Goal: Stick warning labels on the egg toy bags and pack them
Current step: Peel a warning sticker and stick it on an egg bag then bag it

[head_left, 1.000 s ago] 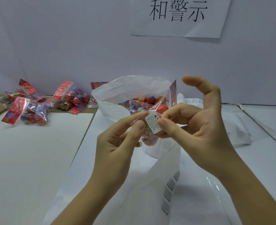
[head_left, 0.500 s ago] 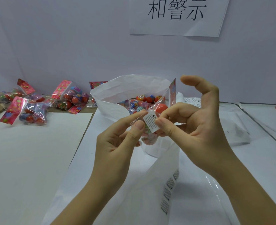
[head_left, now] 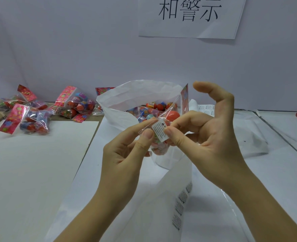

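Your left hand [head_left: 126, 152] is pinching the clear plastic egg toy bag [head_left: 174, 116] taut while your right hand [head_left: 214, 137] is pinching the small white warning label [head_left: 159, 131] beside it, so be rubbing outward.

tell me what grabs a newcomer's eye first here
Dead centre, the left hand pinches a clear egg toy bag while the right hand pinches a white warning label against it. Just behind stands an open white sack holding more toys, and a colourful pile of bags lies at the far left.
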`<state>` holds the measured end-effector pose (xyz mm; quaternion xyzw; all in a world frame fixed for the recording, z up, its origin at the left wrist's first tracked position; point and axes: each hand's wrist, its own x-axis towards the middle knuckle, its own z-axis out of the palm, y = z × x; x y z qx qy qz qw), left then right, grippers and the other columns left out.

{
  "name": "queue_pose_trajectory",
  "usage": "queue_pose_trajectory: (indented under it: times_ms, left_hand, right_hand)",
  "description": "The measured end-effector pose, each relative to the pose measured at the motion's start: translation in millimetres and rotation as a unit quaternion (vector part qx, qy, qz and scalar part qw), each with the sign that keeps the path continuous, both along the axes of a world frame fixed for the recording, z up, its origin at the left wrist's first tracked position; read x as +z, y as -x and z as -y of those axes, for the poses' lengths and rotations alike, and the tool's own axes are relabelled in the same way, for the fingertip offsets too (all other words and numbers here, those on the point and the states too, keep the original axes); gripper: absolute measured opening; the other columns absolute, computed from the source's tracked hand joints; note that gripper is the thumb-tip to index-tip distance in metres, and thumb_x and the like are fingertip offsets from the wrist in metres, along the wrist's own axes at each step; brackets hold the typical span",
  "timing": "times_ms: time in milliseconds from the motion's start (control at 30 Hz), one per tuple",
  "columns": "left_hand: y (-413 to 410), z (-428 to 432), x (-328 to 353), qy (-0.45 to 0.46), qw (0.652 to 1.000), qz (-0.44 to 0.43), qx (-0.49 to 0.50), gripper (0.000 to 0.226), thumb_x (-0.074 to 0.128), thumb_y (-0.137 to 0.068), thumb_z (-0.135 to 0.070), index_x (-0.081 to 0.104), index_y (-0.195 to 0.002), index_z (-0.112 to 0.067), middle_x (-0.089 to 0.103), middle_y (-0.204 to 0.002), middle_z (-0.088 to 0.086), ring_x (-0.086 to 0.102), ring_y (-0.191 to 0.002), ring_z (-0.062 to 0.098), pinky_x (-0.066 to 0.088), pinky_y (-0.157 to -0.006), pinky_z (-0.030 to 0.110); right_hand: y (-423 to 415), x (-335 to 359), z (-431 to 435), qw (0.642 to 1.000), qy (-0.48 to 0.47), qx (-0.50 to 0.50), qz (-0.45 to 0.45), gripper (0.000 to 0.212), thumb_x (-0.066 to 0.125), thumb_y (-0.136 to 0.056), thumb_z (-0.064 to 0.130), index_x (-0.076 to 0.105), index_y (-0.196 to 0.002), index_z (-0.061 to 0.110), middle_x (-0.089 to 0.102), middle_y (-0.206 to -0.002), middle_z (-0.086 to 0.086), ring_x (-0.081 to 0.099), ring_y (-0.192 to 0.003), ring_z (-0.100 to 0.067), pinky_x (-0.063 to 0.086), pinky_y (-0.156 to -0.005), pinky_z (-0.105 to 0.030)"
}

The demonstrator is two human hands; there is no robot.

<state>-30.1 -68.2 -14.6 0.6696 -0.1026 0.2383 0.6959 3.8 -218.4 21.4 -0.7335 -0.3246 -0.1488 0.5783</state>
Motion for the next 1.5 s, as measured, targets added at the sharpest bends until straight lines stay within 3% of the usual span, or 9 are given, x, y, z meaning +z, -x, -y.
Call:
queue_pose_trajectory:
  times_ms: [433,500,667,967,1167,1267,1333,1400,1500]
  left_hand:
    - [3,1,3,0.011,1.0,-0.005,0.004,0.028,0.062,-0.08,-0.044,0.072,-0.107,-0.04,0.075,-0.098,-0.015,0.072,-0.086,0.012,0.059,-0.064,0.025]
    - [3,2,4,0.013,1.0,-0.006,0.003,0.028,0.073,-0.079,-0.043,0.072,-0.106,-0.04,0.075,-0.095,-0.017,0.073,-0.084,0.011,0.059,-0.064,0.025]
    - [3,3,3,0.02,1.0,0.008,-0.003,0.028,0.08,-0.075,-0.034,0.074,-0.102,-0.035,0.075,-0.097,-0.015,0.074,-0.08,0.015,0.057,-0.061,0.022]
    - [4,3,3,0.029,0.999,0.026,0.014,0.021,0.072,-0.074,-0.035,0.074,-0.094,-0.04,0.075,-0.099,-0.01,0.075,-0.08,0.022,0.059,-0.061,0.028]
    - [5,7,3,0.054,0.997,0.046,0.016,0.021,0.068,-0.079,-0.027,0.075,-0.096,-0.036,0.075,-0.099,-0.009,0.075,-0.082,0.019,0.06,-0.062,0.028]
    - [4,5,4,0.138,0.99,0.019,0.011,0.018,0.07,-0.073,-0.03,0.077,-0.088,-0.036,0.076,-0.093,-0.005,0.075,-0.08,0.019,0.059,-0.058,0.032]
    - [1,0,6,0.21,0.978,-0.017,-0.006,0.015,0.072,-0.072,-0.024,0.077,-0.083,-0.034,0.075,-0.088,-0.002,0.073,-0.077,0.022,0.059,-0.059,0.036]
    - [-2,-5,7,0.274,0.96,-0.048,-0.038,0.017,0.064,-0.077,-0.018,0.074,-0.085,-0.028,0.075,-0.088,0.002,0.073,-0.078,0.026,0.059,-0.059,0.039]
    - [-5,-8,8,0.318,0.942,-0.075,-0.074,0.023,0.059,-0.075,-0.013,0.064,-0.096,-0.021,0.075,-0.093,0.006,0.074,-0.085,0.032,0.06,-0.059,0.039]
  right_hand:
    - [0,0,-2,1.0,0.005,-0.014,0.016,0.067,0.073,-0.081,0.013,0.028,-0.123,0.04,0.067,-0.082,0.009,0.07,-0.074,-0.009,0.056,-0.067,-0.017]
    - [1,1,-2,1.0,-0.003,-0.007,0.015,0.067,0.071,-0.081,0.015,0.027,-0.123,0.043,0.067,-0.081,0.006,0.07,-0.074,-0.01,0.057,-0.067,-0.019]
    - [1,0,0,1.0,-0.002,-0.001,0.021,0.069,0.073,-0.082,0.01,0.028,-0.124,0.04,0.067,-0.08,0.004,0.07,-0.074,-0.012,0.055,-0.067,-0.017]
    - [6,2,-3,0.998,0.025,0.001,0.054,0.066,0.07,-0.08,0.02,0.027,-0.122,0.049,0.065,-0.08,0.008,0.069,-0.075,-0.012,0.057,-0.07,-0.021]
    - [6,-2,-4,0.987,0.016,-0.122,0.107,0.063,0.076,-0.076,0.036,0.032,-0.122,0.039,0.06,-0.078,0.01,0.063,-0.069,-0.006,0.051,-0.057,-0.013]
    - [2,0,-1,0.981,-0.083,-0.166,0.056,0.051,0.074,-0.08,0.043,0.033,-0.109,0.045,0.055,-0.075,0.008,0.057,-0.062,-0.012,0.048,-0.055,-0.018]
    - [-2,2,1,0.976,-0.149,-0.157,-0.03,0.048,0.07,-0.074,0.051,0.035,-0.107,0.043,0.057,-0.075,0.009,0.056,-0.06,-0.012,0.049,-0.054,-0.025]
    - [-6,2,0,0.968,-0.171,-0.106,-0.15,0.061,0.073,-0.064,0.055,0.036,-0.11,0.042,0.06,-0.08,0.013,0.059,-0.06,-0.007,0.051,-0.051,-0.025]
    - [-5,-1,-5,0.95,-0.109,0.024,-0.291,0.088,0.075,-0.054,0.054,0.033,-0.13,0.037,0.069,-0.098,0.0,0.07,-0.077,-0.009,0.055,-0.058,-0.027]
